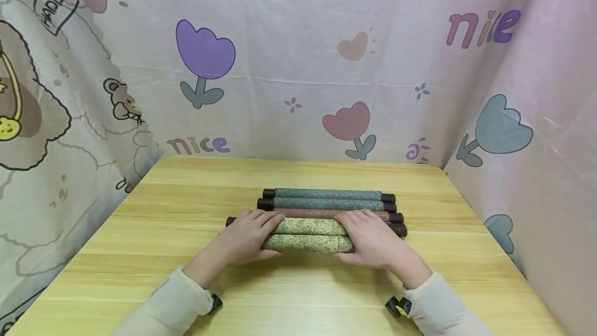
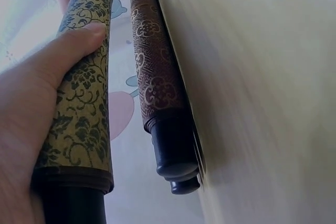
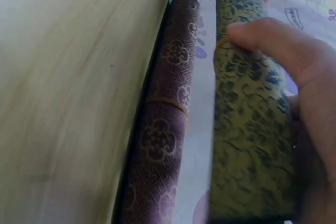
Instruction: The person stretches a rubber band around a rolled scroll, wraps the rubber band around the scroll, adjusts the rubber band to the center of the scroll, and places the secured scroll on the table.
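Observation:
Two yellow-green scrolls with a dark floral pattern, a front one (image 1: 303, 243) and a back one (image 1: 308, 226), lie side by side between both hands. My left hand (image 1: 244, 237) grips them near their left end, thumb at the front and fingers over the top. At the right end my right hand (image 1: 373, 237) grips them likewise, its thumb by a thin band in the right wrist view. Both wrist views show a yellow scroll (image 2: 84, 93) raised off the table, apart from a dark red patterned scroll (image 3: 160, 140). The hands partly cover the scroll ends.
Just behind the hands, a red scroll (image 1: 308, 213) and two blue-green scrolls, the nearer (image 1: 303, 203) and the farther (image 1: 326, 194), lie parallel on the wooden table (image 1: 210, 180). They have dark end knobs. A printed curtain (image 1: 280, 56) hangs behind and at both sides.

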The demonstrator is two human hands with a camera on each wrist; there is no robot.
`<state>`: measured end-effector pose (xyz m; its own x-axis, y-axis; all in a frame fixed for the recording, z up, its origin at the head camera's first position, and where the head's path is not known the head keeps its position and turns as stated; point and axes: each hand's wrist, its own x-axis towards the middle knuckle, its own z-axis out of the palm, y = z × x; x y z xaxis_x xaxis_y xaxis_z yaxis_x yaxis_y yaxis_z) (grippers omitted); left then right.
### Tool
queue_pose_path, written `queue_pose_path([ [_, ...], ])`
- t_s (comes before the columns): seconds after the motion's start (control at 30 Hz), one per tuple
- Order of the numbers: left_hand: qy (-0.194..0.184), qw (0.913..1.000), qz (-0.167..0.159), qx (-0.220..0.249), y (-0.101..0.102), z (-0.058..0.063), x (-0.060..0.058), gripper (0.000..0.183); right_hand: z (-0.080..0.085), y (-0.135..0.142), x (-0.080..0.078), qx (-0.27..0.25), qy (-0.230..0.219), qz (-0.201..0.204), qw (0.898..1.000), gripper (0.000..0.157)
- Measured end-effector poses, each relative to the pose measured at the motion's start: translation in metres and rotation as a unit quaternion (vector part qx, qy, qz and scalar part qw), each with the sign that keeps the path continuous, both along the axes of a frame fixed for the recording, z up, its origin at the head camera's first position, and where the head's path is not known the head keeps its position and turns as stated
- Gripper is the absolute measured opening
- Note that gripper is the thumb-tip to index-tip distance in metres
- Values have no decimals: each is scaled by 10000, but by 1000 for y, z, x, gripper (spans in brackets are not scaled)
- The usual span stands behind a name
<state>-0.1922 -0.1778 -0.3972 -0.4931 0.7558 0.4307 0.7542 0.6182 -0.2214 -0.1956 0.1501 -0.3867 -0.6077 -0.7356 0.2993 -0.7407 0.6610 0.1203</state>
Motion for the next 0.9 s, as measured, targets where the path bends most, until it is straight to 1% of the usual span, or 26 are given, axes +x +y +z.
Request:
queue_pose_path([
  [0.1, 53, 10000, -55, 8, 2, 0, 0, 82, 0, -4, 1, -74, 37, 201, 9998, 83],
  [0.23, 157, 9999, -39, -14, 4, 1, 2, 82, 0, -8, 2, -91, 130, 398, 9991, 83],
  [0.47, 78, 9999, -37, -51, 9, 0, 5, 83, -1, -15, 5, -300, 304, 705, 9966, 89],
  [0.6, 54, 10000, 17, -57, 10, 0, 6, 83, -1, -17, 7, -238, 202, 664, 9973, 92],
  [0.77, 8, 10000, 28, -20, 9, 0, 6, 84, 2, -12, 7, -218, -109, 425, 9988, 98],
  [0.9, -20, 10000, 48, 60, 6, 1, 4, 84, 5, -7, 5, -179, -230, 187, 9994, 101],
])
